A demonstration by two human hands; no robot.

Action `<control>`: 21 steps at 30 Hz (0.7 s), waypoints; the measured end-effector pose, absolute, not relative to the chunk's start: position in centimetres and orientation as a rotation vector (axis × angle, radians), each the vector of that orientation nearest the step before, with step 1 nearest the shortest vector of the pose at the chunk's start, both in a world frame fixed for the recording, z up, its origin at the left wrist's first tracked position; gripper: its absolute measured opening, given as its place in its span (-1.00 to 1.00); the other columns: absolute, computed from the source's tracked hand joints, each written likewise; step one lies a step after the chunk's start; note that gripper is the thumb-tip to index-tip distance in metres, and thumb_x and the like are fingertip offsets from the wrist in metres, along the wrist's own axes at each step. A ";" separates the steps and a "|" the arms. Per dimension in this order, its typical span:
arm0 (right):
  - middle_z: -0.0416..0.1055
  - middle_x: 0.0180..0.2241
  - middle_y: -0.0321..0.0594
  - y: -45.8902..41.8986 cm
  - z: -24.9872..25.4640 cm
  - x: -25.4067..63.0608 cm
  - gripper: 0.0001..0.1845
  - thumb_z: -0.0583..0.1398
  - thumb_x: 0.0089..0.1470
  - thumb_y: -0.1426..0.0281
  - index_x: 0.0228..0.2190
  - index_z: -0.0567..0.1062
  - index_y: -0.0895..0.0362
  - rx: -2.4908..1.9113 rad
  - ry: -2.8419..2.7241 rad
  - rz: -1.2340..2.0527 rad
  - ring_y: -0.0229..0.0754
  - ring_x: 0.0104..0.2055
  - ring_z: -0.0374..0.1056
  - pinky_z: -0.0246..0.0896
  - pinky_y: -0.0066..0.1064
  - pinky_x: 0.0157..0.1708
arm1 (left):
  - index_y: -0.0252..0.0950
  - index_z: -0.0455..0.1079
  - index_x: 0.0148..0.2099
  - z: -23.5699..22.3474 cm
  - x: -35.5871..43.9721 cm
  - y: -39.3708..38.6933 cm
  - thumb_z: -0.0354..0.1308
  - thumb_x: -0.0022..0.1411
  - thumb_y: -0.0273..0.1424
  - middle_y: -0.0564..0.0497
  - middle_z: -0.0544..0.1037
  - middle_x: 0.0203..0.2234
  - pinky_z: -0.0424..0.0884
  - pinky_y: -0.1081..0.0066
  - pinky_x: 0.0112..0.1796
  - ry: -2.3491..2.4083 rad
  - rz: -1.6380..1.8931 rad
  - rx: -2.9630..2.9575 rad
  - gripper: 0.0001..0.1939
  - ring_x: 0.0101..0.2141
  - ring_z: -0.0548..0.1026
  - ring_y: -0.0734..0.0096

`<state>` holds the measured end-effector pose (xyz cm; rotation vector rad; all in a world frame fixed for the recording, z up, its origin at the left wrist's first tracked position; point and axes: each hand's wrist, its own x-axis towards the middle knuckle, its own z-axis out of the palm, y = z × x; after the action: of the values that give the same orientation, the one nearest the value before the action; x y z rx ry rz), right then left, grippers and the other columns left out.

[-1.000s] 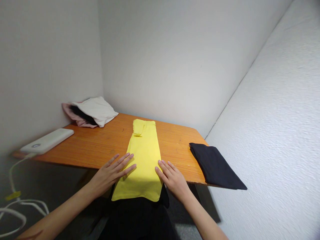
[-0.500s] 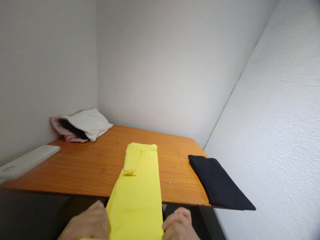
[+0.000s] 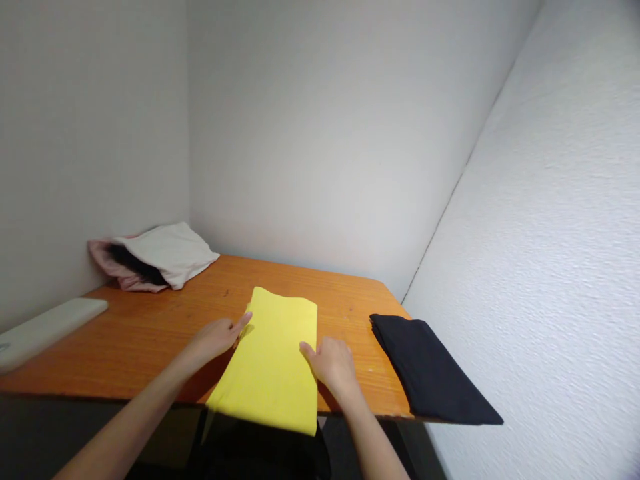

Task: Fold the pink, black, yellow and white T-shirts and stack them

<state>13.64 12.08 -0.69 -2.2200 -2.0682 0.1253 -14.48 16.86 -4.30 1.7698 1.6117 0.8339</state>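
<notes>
A yellow shirt [image 3: 277, 360], folded into a rectangular bundle, lies on the wooden table with its lower part reaching past the front edge. My left hand [image 3: 217, 335] is at its upper left side, one digit stretched onto the cloth and the others curled by the edge. On the opposite side my right hand [image 3: 333, 363] grips the right edge, thumb on top; its other fingers are partly hidden. The sleeve is out of sight under the top layer.
A folded black cloth [image 3: 425, 367] lies at the table's right edge, its corner overhanging. White cloth [image 3: 173, 253] and pink cloth [image 3: 105, 257] are heaped in the far left corner. A long white object [image 3: 55, 330] lies along the left wall. Walls border the wooden table [image 3: 185, 320].
The near part of the yellow shirt has been folded away from me over the far part, covering the sleeve. Both hands have moved forward from below the table edge to the shirt's sides.
</notes>
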 end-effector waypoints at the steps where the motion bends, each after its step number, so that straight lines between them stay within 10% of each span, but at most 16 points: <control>1: 0.53 -0.31 0.12 11.7 -1.0 13.4 -0.41 0.07 0.13 -0.08 -0.39 0.57 0.19 -2.202 -2.058 0.123 0.18 -0.19 0.44 0.25 -0.12 -0.21 | -0.32 0.39 -0.52 -4.1 -14.1 17.1 0.10 0.18 0.05 -0.11 0.51 -0.55 0.41 0.23 -0.36 1.656 0.779 1.741 -0.48 -0.42 0.52 0.08; 11: 0.12 -0.57 -0.45 10.6 -0.5 16.1 -0.78 0.19 -0.03 0.32 -0.50 0.20 0.07 -1.716 -1.689 0.555 -0.32 -0.51 0.06 -0.12 -0.47 -0.50 | -0.26 0.34 -0.15 -1.7 -7.7 14.9 0.21 0.03 0.04 -0.11 0.59 -0.23 0.50 0.31 -0.32 1.188 0.888 1.376 -0.48 -0.26 0.57 0.12; 16: 0.23 -0.50 -0.47 9.8 4.7 23.2 -0.73 0.19 -0.09 0.32 -0.34 0.21 0.06 -1.490 -1.530 0.627 -0.32 -0.49 0.18 0.07 -0.50 -0.48 | -0.23 0.19 -0.35 4.1 -0.6 13.5 0.24 -0.01 0.03 0.16 0.35 -0.53 0.27 0.54 -0.56 1.087 1.078 1.399 -0.53 -0.52 0.36 0.48; 21: 0.43 -0.19 -0.25 9.2 13.0 31.9 -0.53 0.26 -0.07 0.25 -0.16 0.16 0.01 -1.377 -1.416 0.610 -0.22 -0.34 0.41 0.32 -0.38 -0.36 | -0.21 0.09 -0.29 9.6 8.8 14.4 0.25 0.02 -0.15 0.10 0.36 -0.35 0.21 0.59 -0.57 0.846 1.257 1.339 -0.59 -0.48 0.35 0.56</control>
<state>31.94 9.24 13.02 -1.3767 -1.4158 0.6100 8.76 14.41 9.64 1.3386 0.8457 1.2572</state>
